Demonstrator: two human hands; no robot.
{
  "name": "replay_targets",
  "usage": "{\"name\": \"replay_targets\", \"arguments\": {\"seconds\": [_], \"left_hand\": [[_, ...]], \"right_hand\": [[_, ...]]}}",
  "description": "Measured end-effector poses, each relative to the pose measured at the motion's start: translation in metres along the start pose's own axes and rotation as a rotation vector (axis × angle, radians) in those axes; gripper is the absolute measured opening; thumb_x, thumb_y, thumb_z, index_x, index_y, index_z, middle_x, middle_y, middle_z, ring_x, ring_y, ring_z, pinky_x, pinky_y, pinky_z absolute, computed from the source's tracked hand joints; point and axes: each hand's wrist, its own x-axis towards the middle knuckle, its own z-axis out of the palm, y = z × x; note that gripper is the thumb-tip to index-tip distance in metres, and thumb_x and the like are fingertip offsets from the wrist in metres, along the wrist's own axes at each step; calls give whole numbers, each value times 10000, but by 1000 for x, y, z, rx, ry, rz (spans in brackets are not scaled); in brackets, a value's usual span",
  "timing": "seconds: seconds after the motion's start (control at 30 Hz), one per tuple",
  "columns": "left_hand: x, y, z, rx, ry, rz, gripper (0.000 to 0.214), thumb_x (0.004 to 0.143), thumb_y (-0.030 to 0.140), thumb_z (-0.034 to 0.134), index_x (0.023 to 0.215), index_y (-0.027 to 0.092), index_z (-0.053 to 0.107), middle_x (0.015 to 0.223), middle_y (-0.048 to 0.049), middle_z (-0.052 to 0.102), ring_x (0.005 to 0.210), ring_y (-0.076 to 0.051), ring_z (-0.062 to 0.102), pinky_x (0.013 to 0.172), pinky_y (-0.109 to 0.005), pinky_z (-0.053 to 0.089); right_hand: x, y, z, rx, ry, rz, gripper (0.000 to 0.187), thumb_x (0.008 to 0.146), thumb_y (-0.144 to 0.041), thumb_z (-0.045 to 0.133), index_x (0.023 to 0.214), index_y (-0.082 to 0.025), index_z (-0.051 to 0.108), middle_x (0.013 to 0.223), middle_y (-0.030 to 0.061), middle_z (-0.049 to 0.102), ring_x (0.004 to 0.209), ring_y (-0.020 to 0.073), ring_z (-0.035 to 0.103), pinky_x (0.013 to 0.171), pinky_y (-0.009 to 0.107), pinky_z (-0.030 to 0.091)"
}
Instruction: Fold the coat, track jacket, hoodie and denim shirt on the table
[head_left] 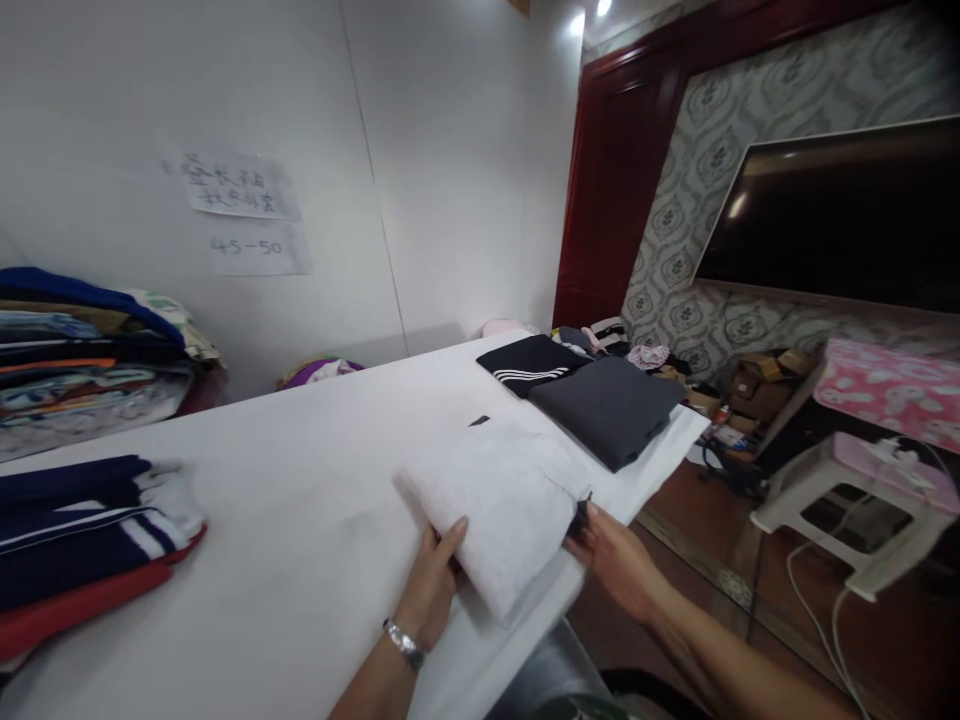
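Observation:
A folded light grey-white garment (pixel 510 500) lies on the white table near its front edge, a small black bit showing at its far side. My left hand (pixel 436 580) holds its near left side, thumb on top and fingers tucked out of sight beneath. At the opposite side my right hand (pixel 611 560) pinches a black part (pixel 579 518) at the garment's right edge. A silvery watch or bracelet circles my left wrist. Just beyond the garment lie a dark grey folded garment (pixel 607 405) and a black one with white stripes (pixel 529 362).
On the left of the white table (pixel 285 560) sit navy, white and red folded clothes (pixel 82 530). Behind them rises a tall stack of clothes (pixel 90 350). A stool (pixel 862 510) with a cable stands right, near cardboard boxes (pixel 765 385). Handwritten papers (pixel 244 190) hang on the wall.

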Motion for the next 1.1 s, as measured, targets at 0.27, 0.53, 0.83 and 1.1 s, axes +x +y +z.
{"name": "replay_targets", "arguments": {"seconds": [0.27, 0.53, 0.83, 1.1], "left_hand": [[-1, 2, 4, -74, 17, -31, 512, 847, 351, 623, 1326, 290, 452, 1353, -65, 580, 1207, -256, 569, 941, -390, 532], [0, -1, 6, -97, 48, -30, 495, 785, 327, 709, 1233, 268, 507, 1315, -85, 603, 1163, -260, 590, 914, -385, 536], [0, -4, 6, -122, 55, -8, 630, 728, 289, 769, 1290, 247, 487, 1312, -120, 600, 1105, -267, 619, 888, -407, 546], [18, 13, -1, -201, 116, 50, 507, 772, 386, 723, 1216, 211, 552, 1269, -111, 625, 1148, -225, 596, 981, -379, 487]], "right_hand": [[-16, 21, 24, 109, -332, 326, 431, 847, -586, 559, 1107, -257, 658, 1146, 59, 696, 1060, 208, 653, 942, 342, 512], [6, 26, 41, 75, -219, 283, 511, 823, -618, 540, 1164, -241, 598, 1130, 78, 704, 1027, 252, 666, 831, 422, 558], [11, 31, 51, -12, 53, 297, 353, 720, -344, 722, 1041, -230, 629, 1016, 40, 740, 979, 239, 690, 816, 385, 594], [9, 31, 48, -31, 136, 283, 337, 675, -279, 764, 990, -235, 651, 1078, 37, 728, 965, 246, 692, 747, 334, 617]]}}
